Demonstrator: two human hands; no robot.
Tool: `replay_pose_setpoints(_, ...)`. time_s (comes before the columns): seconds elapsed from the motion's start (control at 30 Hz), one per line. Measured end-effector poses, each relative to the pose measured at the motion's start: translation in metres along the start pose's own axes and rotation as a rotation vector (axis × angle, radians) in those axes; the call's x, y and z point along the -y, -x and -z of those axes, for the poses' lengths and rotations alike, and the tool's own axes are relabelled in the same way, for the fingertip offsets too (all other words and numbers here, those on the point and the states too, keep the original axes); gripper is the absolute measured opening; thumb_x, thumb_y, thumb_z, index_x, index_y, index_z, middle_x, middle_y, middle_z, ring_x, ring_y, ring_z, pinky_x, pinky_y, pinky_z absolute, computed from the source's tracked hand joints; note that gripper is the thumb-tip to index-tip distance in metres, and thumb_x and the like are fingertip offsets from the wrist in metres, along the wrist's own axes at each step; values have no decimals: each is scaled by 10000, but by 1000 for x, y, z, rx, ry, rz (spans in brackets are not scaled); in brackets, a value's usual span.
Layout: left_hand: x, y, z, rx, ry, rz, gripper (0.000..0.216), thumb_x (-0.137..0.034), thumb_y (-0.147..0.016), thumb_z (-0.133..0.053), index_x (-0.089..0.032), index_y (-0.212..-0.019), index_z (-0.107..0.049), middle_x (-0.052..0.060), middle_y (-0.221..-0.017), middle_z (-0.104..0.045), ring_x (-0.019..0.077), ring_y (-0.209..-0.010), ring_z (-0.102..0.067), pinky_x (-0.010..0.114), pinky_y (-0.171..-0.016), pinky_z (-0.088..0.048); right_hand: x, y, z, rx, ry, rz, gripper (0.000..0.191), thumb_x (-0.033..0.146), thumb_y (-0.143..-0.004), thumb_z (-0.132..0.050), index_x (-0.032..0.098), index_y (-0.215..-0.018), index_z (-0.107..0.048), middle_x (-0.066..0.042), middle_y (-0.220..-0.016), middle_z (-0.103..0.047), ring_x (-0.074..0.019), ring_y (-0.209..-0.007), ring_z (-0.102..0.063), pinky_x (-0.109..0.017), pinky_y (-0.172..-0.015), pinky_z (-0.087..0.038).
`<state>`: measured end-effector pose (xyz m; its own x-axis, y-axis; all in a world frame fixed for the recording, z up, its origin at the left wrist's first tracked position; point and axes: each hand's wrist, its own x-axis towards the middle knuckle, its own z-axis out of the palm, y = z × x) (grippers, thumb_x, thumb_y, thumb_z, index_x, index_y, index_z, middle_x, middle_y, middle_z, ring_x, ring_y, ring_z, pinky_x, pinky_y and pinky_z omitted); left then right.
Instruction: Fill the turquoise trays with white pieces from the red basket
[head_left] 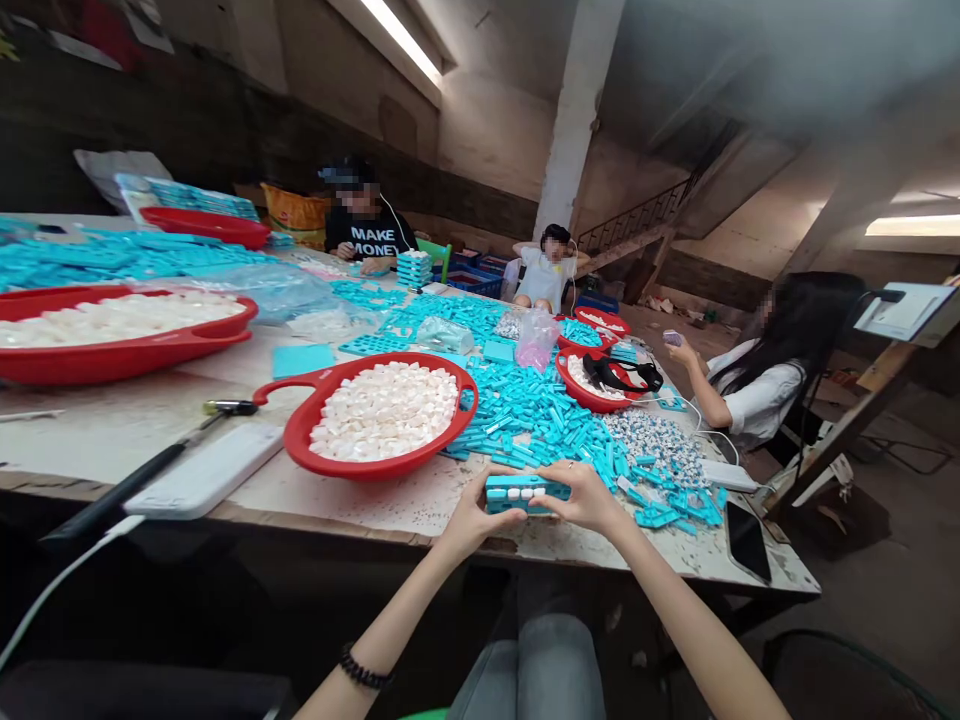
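1. Two hands (529,500) hold a turquoise plastic block (527,493) at lower centre of the frame, over the near edge of a worktable (225,500). A row of white pieces shows along its top.

2. The block's long axis runs left to right across the frame, with the left hand (480,517) at one end and the right hand (583,498) at the other. Both hands are equally close to it.

3. The fingers (561,478) of the right hand curl closed over the block's end, and the left hand wraps the opposite end. Both hands have firm hold of it, with no gap showing.

4. Just beyond the block lies a heap of loose turquoise pieces (540,425), beside a red basin of white pieces (382,415). A mound of speckled wrapped pieces (656,450) sits at right.

5. The hands hide the block's ends and underside. Whether it touches the table, how many pieces it holds and how they are seated are hard to make out.
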<state>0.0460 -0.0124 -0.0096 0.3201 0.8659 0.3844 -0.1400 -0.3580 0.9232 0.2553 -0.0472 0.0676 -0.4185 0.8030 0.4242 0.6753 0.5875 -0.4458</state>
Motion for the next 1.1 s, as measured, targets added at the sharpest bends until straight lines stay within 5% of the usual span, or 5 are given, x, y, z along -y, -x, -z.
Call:
replay_pose_setpoints(0.2,-9,3,-15,-91,-152,31,525,-566,-598,-863,-203,-874,-602,12,-811,-697,191,-734,-661,288,-673,-536,-16,20,-16,-66,-31,26,285,382,-890,-706,245,-1136,-753,-96,-1031,-781,-271,-940,-730,-377,-843,-564)
replay_pose_setpoints(0.33,-37,-8,-7,101,-359,-50,406,-546,-679,-814,-203,-782,-622,-14,-741,-666,180,-711,-636,266,-659,-501,-16,24,-21,-89,-51,64,289,366,-896,-685,226,-1141,-748,-100,-958,-779,-265,-903,-730,-378,-829,-572)
replay_pose_setpoints(0.5,-55,-21,-2,294,-521,-110,509,-514,-650,-857,-268,-1083,-754,35,-1041,-780,284,-971,-702,326,-872,-521,-21,23,-24,-95,-57,42,293,349,-887,-687,252,-1157,-743,-85,-1038,-778,-259,-942,-729,-380,-862,-569)
replay_pose_setpoints(0.97,-41,-21,-2,312,-461,-118,506,-505,-807,-737,-282,-1260,-712,45,-1212,-755,294,-1105,-691,352,-965,-521,-26,18,-24,-103,-166,-74,274,380,-850,-730,260,-1094,-766,-60,-1039,-781,-250,-944,-730,-385,-887,-561)
replay_pose_setpoints(1.1,-37,-22,0,280,-489,-126,559,-500,-767,-777,-273,-1272,-700,54,-1231,-744,296,-1130,-679,365,-990,-519,-20,21,-18,-47,-174,-39,446,391,-793,-796,256,-1209,-706,-75,-1181,-736,-269,-1103,-676,-404,-988,-514)
